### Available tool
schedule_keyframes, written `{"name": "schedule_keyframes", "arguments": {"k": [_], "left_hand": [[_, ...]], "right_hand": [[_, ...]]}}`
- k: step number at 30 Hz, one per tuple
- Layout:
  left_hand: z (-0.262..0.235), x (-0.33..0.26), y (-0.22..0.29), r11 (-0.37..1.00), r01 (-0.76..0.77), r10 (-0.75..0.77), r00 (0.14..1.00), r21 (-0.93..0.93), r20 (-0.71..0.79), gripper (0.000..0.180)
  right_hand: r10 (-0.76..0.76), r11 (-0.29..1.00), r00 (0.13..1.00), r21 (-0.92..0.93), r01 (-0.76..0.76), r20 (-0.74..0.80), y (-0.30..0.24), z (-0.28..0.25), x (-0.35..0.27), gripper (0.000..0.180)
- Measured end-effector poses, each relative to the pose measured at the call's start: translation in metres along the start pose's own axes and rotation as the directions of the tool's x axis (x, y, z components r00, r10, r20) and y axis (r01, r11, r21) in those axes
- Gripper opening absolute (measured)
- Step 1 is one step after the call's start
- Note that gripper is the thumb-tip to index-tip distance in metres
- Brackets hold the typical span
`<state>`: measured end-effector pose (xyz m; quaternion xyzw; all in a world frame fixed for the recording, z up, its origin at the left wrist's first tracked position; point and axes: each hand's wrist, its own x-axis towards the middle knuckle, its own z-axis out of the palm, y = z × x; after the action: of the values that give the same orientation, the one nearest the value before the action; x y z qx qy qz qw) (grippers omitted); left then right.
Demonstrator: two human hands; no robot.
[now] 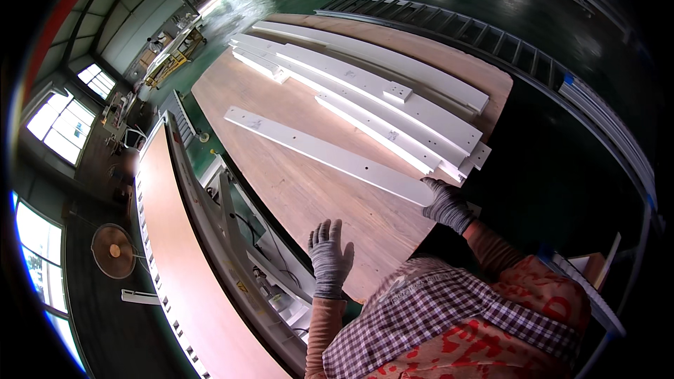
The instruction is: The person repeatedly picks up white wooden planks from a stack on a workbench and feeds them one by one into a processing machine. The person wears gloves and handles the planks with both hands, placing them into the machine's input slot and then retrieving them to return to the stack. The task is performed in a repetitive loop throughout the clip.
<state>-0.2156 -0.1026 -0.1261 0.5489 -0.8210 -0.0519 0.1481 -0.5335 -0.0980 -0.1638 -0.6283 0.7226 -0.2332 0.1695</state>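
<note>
A long white flat bar [330, 155] lies slantwise on the brown wooden table [302, 196]. My right hand [446, 205], in a grey knit glove, grips the bar's near end at the table's right edge. My left hand [330, 256], also gloved, hovers with fingers spread over the bare wood near the table's front edge, holding nothing. Farther back lie several more long white bars [379, 95] side by side, one with a small white block [397, 92] on it.
A second long wooden-topped bench [182, 253] runs along the left, with metal frames and cables between it and the table. A standing fan [114, 250] is on the floor at left. Grey metal rails [491, 35] lie beyond the table on the green floor.
</note>
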Motion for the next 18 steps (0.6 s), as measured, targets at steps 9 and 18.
{"name": "schedule_keyframes", "arguments": {"k": [9, 18], "left_hand": [[0.075, -0.119, -0.025, 0.894, 0.394, -0.389, 0.919, -0.215, 0.066, 0.055], [0.071, -0.160, 0.002, 0.592, 0.633, -0.683, 0.723, -0.499, 0.106, 0.047]], "right_hand": [[0.233, 0.968, 0.970, 0.079, -0.238, 0.075, 0.058, 0.063, 0.019, 0.065], [0.363, 0.931, 0.908, -0.132, -0.341, 0.212, 0.034, 0.100, 0.092, 0.077]]}}
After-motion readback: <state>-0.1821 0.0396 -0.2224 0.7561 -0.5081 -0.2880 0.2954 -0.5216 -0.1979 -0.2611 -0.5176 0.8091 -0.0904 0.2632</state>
